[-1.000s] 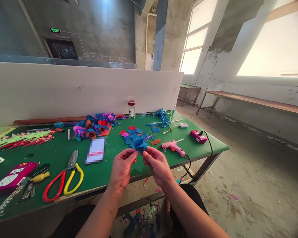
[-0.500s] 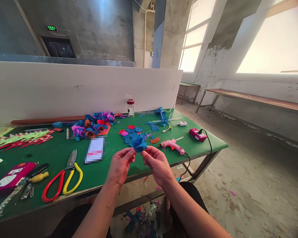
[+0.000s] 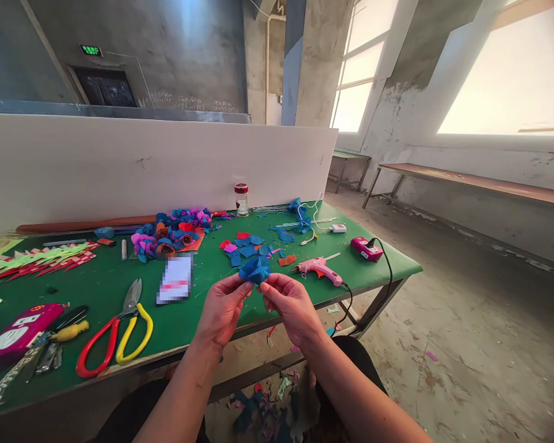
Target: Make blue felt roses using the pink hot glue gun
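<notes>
Both my hands hold a small blue felt flower (image 3: 255, 269) just above the near edge of the green table (image 3: 96, 289). My left hand (image 3: 224, 309) pinches its lower left side with thumb and fingertips. My right hand (image 3: 290, 306) pinches its lower right side, fingers curled. Loose blue, red and pink felt petals (image 3: 249, 246) lie on the table right behind the flower. A pink glue gun (image 3: 321, 271) rests to the right of my right hand.
Red-and-yellow-handled shears (image 3: 117, 329) lie at the left front, beside a pink power strip (image 3: 16, 329). A heap of finished felt flowers (image 3: 170, 234), a small jar (image 3: 241, 199) and a white partition board (image 3: 143, 163) stand behind. Scraps (image 3: 268, 406) litter the floor.
The blue flower has been turned slightly between my fingers and sits a little lower and left. My hands stay in nearly the same place.
</notes>
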The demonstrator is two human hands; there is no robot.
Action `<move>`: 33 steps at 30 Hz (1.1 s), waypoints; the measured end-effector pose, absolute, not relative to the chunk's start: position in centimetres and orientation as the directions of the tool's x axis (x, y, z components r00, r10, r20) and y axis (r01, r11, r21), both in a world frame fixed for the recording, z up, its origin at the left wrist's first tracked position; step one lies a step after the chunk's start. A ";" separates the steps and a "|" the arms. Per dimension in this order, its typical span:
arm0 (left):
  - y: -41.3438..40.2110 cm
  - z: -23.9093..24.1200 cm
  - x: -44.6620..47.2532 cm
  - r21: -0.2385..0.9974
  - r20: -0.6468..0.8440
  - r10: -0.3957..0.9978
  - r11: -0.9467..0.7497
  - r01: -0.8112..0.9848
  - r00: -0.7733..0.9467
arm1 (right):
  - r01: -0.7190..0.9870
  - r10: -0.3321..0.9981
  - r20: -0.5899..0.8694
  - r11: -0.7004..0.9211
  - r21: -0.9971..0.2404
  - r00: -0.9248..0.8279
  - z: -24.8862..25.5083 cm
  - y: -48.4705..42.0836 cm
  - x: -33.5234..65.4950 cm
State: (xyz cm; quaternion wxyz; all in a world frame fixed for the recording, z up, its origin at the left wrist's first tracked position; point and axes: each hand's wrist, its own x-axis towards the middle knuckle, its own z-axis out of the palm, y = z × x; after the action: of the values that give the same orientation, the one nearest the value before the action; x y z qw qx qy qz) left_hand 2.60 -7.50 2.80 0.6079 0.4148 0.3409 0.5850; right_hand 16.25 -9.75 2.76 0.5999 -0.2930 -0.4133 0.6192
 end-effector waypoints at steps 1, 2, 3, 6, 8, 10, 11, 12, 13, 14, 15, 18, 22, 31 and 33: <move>-7.6 2.9 2.6 0.904 0.083 0.992 -0.033 -0.426 0.099 | -0.496 0.984 0.143 0.071 -0.865 -0.109 2.8 -9.8 16.3; -7.6 3.0 2.5 0.905 0.094 0.989 -0.037 -0.423 0.115 | -0.492 0.982 0.155 0.083 -0.866 -0.107 2.7 -9.8 16.3; -7.7 3.1 2.5 0.905 0.101 0.987 -0.039 -0.423 0.125 | -0.492 0.981 0.165 0.093 -0.865 -0.104 2.7 -9.8 16.3; -7.7 3.0 2.4 0.899 0.083 0.990 -0.025 -0.437 0.114 | -0.521 0.980 0.182 0.113 -0.846 -0.083 2.6 -9.8 16.2; -7.5 2.7 2.4 0.891 0.067 0.993 -0.017 -0.454 0.093 | -0.543 0.980 0.184 0.117 -0.832 -0.072 2.5 -9.7 16.1; -7.4 2.4 2.5 0.883 0.059 0.995 -0.017 -0.469 0.074 | -0.552 0.981 0.186 0.123 -0.825 -0.059 2.5 -9.7 15.9; -7.4 2.3 2.6 0.879 0.056 0.996 -0.019 -0.477 0.063 | -0.554 0.981 0.185 0.126 -0.823 -0.051 2.5 -9.8 15.8; -7.3 2.3 2.7 0.875 0.051 0.997 -0.020 -0.485 0.051 | -0.555 0.982 0.181 0.127 -0.822 -0.044 2.5 -9.8 15.7; -7.3 2.3 2.8 0.870 0.046 0.998 -0.022 -0.492 0.037 | -0.558 0.983 0.178 0.127 -0.820 -0.038 2.5 -9.9 15.6; -7.3 2.3 2.9 0.867 0.043 0.999 -0.026 -0.498 0.022 | -0.559 0.984 0.173 0.127 -0.819 -0.030 2.5 -10.0 15.5; -7.3 2.3 3.0 0.863 0.043 0.999 -0.033 -0.503 0.007 | -0.557 0.985 0.169 0.128 -0.820 -0.022 2.5 -10.1 15.5; -7.2 2.3 3.4 0.856 0.062 0.998 -0.066 -0.513 -0.025 | -0.537 0.985 0.168 0.155 -0.830 0.023 2.4 -10.3 15.2; -7.3 2.3 3.8 0.851 0.086 0.996 -0.080 -0.519 -0.013 | -0.481 0.977 0.192 0.215 -0.850 0.097 2.1 -10.4 14.7; -8.1 1.9 2.8 0.903 0.306 0.950 -0.309 -0.299 -0.057 | -0.207 0.878 0.429 0.470 -0.858 0.212 0.5 -10.6 14.8; -8.6 1.9 2.7 0.902 0.382 0.922 -0.387 -0.192 -0.061 | -0.196 0.873 0.441 0.479 -0.855 0.209 0.1 -10.5 15.0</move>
State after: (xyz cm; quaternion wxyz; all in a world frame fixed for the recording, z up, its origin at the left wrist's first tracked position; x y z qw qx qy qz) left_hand 2.72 -8.58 1.91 0.4340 0.5303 0.3440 0.6419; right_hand 15.03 -10.49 0.12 0.7000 -0.3385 -0.4997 0.3817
